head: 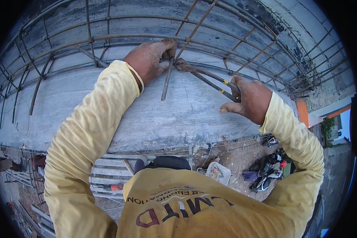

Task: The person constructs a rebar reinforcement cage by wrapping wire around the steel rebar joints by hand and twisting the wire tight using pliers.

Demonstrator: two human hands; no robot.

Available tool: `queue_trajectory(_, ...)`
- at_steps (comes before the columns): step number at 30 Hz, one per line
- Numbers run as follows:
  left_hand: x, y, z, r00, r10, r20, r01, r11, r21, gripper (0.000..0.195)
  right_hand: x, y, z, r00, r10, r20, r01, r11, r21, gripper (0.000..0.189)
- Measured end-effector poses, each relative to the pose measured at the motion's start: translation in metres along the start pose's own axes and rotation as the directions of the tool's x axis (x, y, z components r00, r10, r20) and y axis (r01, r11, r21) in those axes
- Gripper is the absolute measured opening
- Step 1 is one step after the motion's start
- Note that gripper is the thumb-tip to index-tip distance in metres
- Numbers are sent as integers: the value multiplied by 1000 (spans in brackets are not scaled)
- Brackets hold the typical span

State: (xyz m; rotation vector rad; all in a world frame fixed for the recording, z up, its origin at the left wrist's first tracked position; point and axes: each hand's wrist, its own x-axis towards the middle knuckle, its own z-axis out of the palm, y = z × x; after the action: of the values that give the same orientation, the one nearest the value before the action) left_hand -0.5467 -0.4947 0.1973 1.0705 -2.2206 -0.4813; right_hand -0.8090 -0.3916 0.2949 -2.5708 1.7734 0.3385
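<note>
My left hand [150, 59] grips the reinforcing-steel cage at a bar crossing, its fingertips against a short projecting rebar end [166, 81]. In my right hand [251, 98] are the handles of rusty-headed tower pincers [200, 71], dark with yellow bands. The fingers wrap the upper handle, while the thumb sticks out below. The pincers' jaws sit right at the crossing beside my left fingertips; whether they hold tie wire is too small to tell. Long horizontal rebars [128, 37] run behind both hands, joined by slanting stirrup bars [200, 22].
A pale concrete ledge [154, 119] lies beneath the cage, with a drop beyond its near edge. Below are slatted planks [111, 171], an orange-and-black power tool [114, 186], a white tub [218, 172] and parked motorbikes [266, 180]. Another person [6, 163] is at far left.
</note>
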Motion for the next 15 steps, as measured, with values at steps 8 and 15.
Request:
queue_trajectory(8, 0, 0, 0, 1000, 26, -7, -26, 999, -35, 30, 16, 29, -8, 794, -113, 597, -508, 415, 755, 43)
queue_trajectory(15, -2, -2, -2, 1000, 0, -12, 0, 1000, -7, 30, -6, 15, -1, 828, -299, -473, 208, 949, -236, 53)
